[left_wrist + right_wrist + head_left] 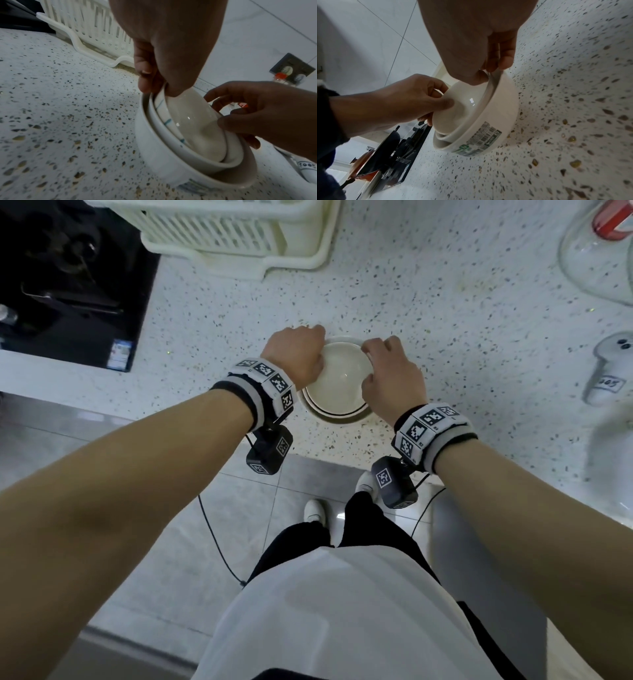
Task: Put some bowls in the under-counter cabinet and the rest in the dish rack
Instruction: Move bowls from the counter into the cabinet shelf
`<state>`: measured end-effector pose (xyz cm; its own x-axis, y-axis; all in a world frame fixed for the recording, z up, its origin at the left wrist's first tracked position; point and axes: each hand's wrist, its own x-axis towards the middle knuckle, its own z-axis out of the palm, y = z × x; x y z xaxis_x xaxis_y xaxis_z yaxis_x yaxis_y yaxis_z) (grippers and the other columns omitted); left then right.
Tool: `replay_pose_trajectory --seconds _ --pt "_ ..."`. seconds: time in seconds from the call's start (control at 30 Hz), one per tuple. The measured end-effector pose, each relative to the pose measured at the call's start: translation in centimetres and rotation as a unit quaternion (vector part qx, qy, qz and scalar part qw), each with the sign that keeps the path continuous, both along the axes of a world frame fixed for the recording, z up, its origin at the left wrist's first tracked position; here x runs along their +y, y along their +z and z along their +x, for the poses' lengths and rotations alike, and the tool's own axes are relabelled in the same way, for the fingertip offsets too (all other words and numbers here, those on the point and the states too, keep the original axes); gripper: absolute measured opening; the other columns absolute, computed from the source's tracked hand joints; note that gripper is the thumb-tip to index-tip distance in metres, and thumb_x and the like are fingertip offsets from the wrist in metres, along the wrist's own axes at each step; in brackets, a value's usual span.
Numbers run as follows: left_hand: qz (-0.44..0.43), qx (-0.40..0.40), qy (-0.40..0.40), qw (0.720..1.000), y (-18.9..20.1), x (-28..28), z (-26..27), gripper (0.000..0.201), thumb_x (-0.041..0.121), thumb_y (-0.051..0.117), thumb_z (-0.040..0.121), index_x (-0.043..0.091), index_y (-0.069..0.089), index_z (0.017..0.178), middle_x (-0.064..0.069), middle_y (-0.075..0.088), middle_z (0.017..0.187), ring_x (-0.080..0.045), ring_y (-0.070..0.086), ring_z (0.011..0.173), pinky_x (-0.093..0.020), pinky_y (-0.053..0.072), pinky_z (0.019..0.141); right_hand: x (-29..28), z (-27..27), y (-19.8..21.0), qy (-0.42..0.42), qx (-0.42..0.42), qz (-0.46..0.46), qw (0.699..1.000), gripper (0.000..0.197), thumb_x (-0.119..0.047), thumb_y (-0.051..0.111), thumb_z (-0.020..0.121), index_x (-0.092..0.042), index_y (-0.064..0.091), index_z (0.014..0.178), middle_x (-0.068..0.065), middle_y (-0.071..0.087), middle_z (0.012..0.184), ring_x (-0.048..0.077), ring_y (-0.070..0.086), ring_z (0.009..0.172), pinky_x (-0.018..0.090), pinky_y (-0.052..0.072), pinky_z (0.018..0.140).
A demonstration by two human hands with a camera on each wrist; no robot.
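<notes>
A nested stack of white bowls [337, 392] stands on the speckled counter near its front edge. The outermost bowl [489, 124] carries a printed label; an inner one [163, 115] shows blue stripes. My left hand [301, 357] pinches the rim of the top bowl [193, 128] on its left side, thumb inside and fingers outside. My right hand [387, 371] pinches the same rim on the right side. The cream slatted dish rack [236, 231] sits on the counter beyond the bowls. The under-counter cabinet is out of view.
A black gas hob [68, 285] lies to the left of the rack. A glass jar [599, 254] and a white labelled object [609, 371] stand at the right. The counter's front edge [325, 460] runs just below my wrists, with tiled floor under it.
</notes>
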<state>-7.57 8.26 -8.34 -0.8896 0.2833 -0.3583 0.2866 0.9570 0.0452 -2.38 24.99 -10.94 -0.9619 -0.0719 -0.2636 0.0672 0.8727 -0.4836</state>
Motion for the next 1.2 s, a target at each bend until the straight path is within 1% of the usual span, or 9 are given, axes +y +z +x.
replay_pose_trajectory --seconds 0.13,0.27,0.4,0.57,0.63,0.73,0.87,1.07,1.2 --pt "0.037 0.000 -0.005 0.999 0.6 -1.2 1.1 0.035 0.020 0.042 0.094 0.006 0.050 0.125 -0.016 0.067 0.100 -0.033 0.060 0.081 -0.037 0.045 0.067 0.2 0.1 0.3 -0.017 0.013 -0.056 0.998 0.040 -0.014 0.050 0.086 -0.014 0.052 0.125 0.011 0.051 0.121 0.033 0.059 0.092 0.041 0.050 0.080" --pt "0.158 -0.056 0.073 0.983 1.9 -3.2 2.0 0.035 0.020 0.046 0.094 0.008 0.051 0.126 -0.012 0.066 0.100 -0.024 0.061 0.075 -0.035 0.049 0.063 0.6 1.9 1.9 -0.091 0.058 -0.148 0.983 0.041 -0.011 0.053 0.084 -0.018 0.056 0.124 0.001 0.058 0.121 0.019 0.060 0.096 0.042 0.054 0.090" --pt "0.348 -0.167 0.202 0.900 3.2 -6.1 2.8 0.022 0.010 0.047 0.094 0.001 0.058 0.111 -0.008 0.059 0.066 -0.017 0.054 0.045 -0.026 0.044 0.041 -1.1 5.2 4.4 -0.056 0.034 -0.230 0.971 0.057 0.001 0.052 0.084 -0.025 0.049 0.135 -0.003 0.046 0.138 0.016 0.062 0.100 0.029 0.054 0.084" --pt "0.451 -0.270 0.267 0.808 4.0 -8.6 5.5 0.009 0.008 0.050 0.083 0.003 0.057 0.084 -0.001 0.044 0.050 -0.018 0.044 0.043 -0.023 0.031 0.041 -4.9 9.4 6.8 -0.092 -0.005 -0.307 0.947 0.053 -0.024 0.065 0.091 -0.031 0.041 0.138 -0.006 0.044 0.139 0.005 0.059 0.105 0.015 0.051 0.075" --pt "0.489 -0.325 0.263 0.766 3.7 -9.3 6.4 0.005 0.010 0.050 0.082 0.006 0.053 0.082 0.001 0.036 0.045 -0.017 0.042 0.042 -0.026 0.030 0.046 -6.0 11.0 7.4 -0.137 0.002 -0.334 0.932 0.048 -0.028 0.068 0.089 -0.028 0.046 0.132 -0.004 0.048 0.134 0.005 0.060 0.103 0.020 0.056 0.082" --pt "0.521 -0.400 0.231 0.717 3.2 -9.3 8.1 0.013 0.021 0.047 0.088 0.008 0.050 0.085 -0.001 0.036 0.046 -0.021 0.047 0.045 -0.027 0.035 0.049 -6.8 13.4 7.5 -0.216 0.008 -0.387 0.897 0.040 -0.031 0.066 0.090 -0.021 0.048 0.124 0.002 0.050 0.131 0.024 0.061 0.114 0.043 0.058 0.091" --pt "0.490 -0.465 0.191 0.712 3.2 -7.2 10.5 0.042 0.042 0.038 0.095 0.004 0.055 0.103 -0.010 0.053 0.057 -0.026 0.065 0.060 -0.027 0.046 0.056 -6.3 16.4 7.4 -0.319 0.006 -0.430 0.844 0.039 -0.044 0.066 0.086 -0.025 0.052 0.117 0.012 0.052 0.126 0.033 0.062 0.115 0.039 0.062 0.080" --pt "0.405 -0.526 0.150 0.733 3.2 -2.9 14.3 0.078 0.067 0.024 0.093 0.003 0.047 0.132 -0.018 0.065 0.065 -0.029 0.069 0.069 -0.025 0.050 0.059 -3.4 21.1 7.2 -0.397 -0.011 -0.468 0.789 0.052 -0.056 0.061 0.085 -0.018 0.056 0.122 0.009 0.060 0.117 0.038 0.068 0.106 0.049 0.060 0.084" --pt "0.360 -0.530 0.126 0.757 3.4 0.3 17.1 0.079 0.064 0.019 0.096 -0.002 0.053 0.125 -0.018 0.072 0.073 -0.026 0.070 0.067 -0.026 0.052 0.061 -0.8 24.7 6.7 -0.419 -0.015 -0.466 0.779 0.049 -0.055 0.052 0.093 -0.018 0.053 0.125 0.009 0.061 0.117 0.037 0.071 0.101 0.045 0.061 0.081"
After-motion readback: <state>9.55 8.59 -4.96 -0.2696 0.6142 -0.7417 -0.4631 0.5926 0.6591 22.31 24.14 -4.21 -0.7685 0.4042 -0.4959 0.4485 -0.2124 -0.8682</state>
